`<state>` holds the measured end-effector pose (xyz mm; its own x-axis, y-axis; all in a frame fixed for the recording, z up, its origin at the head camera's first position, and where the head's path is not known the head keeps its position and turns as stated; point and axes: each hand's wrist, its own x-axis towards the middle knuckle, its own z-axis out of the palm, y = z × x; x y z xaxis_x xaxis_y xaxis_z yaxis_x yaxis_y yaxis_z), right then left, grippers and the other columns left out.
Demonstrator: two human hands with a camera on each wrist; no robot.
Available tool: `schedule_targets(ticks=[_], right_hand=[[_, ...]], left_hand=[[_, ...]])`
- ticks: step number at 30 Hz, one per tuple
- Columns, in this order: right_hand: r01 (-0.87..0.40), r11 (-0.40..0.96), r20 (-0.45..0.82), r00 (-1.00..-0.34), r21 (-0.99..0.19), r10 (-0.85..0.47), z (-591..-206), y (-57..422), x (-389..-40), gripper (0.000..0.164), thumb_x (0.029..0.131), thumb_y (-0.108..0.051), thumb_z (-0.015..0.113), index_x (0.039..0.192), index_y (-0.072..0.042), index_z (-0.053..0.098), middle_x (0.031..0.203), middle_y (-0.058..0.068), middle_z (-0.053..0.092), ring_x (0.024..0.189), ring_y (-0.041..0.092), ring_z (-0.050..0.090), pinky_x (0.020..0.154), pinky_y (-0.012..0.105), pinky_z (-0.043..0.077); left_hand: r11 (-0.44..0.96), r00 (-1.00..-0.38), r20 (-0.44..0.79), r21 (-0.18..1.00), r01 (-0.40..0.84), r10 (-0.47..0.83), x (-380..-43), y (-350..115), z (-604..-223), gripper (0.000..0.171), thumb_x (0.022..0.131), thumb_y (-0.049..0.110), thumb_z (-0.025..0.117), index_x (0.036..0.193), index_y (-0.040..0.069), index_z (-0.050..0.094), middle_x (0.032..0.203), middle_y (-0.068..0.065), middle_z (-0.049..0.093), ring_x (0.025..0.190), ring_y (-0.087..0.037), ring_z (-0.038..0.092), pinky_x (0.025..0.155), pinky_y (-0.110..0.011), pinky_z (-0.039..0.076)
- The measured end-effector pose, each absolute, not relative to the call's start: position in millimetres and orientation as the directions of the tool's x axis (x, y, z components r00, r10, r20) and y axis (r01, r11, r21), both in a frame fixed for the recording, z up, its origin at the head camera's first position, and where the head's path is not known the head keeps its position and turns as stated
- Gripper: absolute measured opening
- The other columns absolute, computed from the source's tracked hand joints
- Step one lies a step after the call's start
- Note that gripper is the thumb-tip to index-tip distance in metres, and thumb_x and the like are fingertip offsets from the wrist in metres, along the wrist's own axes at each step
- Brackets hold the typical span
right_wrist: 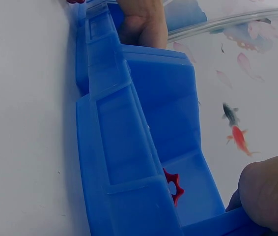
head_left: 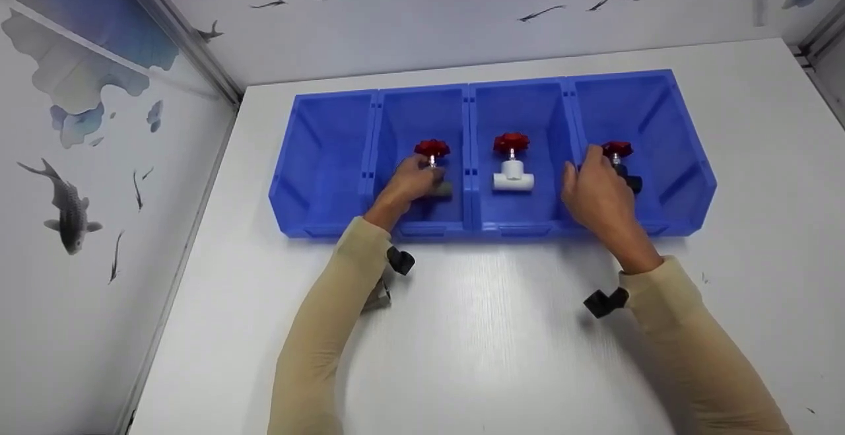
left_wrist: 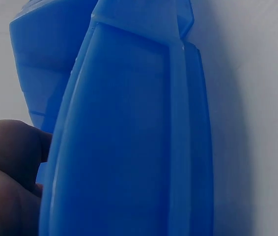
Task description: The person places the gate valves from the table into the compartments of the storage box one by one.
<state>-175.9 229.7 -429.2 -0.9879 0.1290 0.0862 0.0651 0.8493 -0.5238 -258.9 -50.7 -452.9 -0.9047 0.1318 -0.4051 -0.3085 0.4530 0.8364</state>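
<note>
In the head view, my left hand (head_left: 412, 181) reaches into the second blue bin from the left. Its thumb and fingers pinch a grey-green valve (head_left: 441, 189) with a red handwheel, just below the wheel. My right hand (head_left: 599, 194) is over the divider beside the rightmost bin, thumb apart from the fingers. Close by those fingers is a black valve (head_left: 634, 183) with a red handwheel, partly covered by the hand; whether they grip it is hidden. A white valve (head_left: 513, 181), also red-wheeled, stands in the third bin between the hands.
Four joined blue bins form a row on the white table (head_left: 488, 356); the leftmost bin (head_left: 333, 158) shows a bare floor. Dividers stand between the compartments. A small boxy object (head_left: 377, 298) lies partly under the left sleeve. Decorated panels (head_left: 396, 26) rise behind and at left.
</note>
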Motion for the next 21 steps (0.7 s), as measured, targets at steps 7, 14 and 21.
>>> schedule_targets(ticks=[7,14,21], right_hand=[[0.035,0.857,0.124,-0.986,-0.514,0.115,-430.2,229.5,-175.4,0.044,0.105,-0.025,0.041,0.123,0.015,0.042,0.091,0.031,0.056,0.074,0.051,0.06,0.059,0.06,0.045],[0.054,0.852,0.102,-0.987,-0.52,0.125,-429.1,230.2,-175.4,0.045,0.105,-0.026,0.04,0.125,0.014,0.041,0.092,0.031,0.057,0.076,0.051,0.06,0.061,0.06,0.045],[0.062,0.853,0.087,-0.988,-0.517,0.124,-429.0,229.8,-175.5,0.045,0.105,-0.026,0.04,0.125,0.014,0.04,0.097,0.032,0.056,0.078,0.05,0.06,0.063,0.06,0.046]], left_hand=[[0.427,-0.921,-0.36,0.864,-0.267,0.152,-259.0,-49.4,-455.2,0.037,0.095,0.015,0.061,0.126,-0.004,0.055,0.119,-0.014,0.061,0.104,-0.021,0.056,0.093,-0.034,0.045],[0.448,-0.922,-0.364,0.852,-0.271,0.134,-259.2,-47.8,-455.8,0.041,0.096,0.017,0.062,0.131,-0.003,0.053,0.126,-0.015,0.061,0.112,-0.024,0.057,0.099,-0.037,0.044],[0.481,-0.922,-0.368,0.834,-0.271,0.118,-259.2,-47.6,-455.9,0.045,0.096,0.018,0.062,0.135,-0.002,0.051,0.126,-0.015,0.061,0.113,-0.025,0.059,0.1,-0.037,0.045]])
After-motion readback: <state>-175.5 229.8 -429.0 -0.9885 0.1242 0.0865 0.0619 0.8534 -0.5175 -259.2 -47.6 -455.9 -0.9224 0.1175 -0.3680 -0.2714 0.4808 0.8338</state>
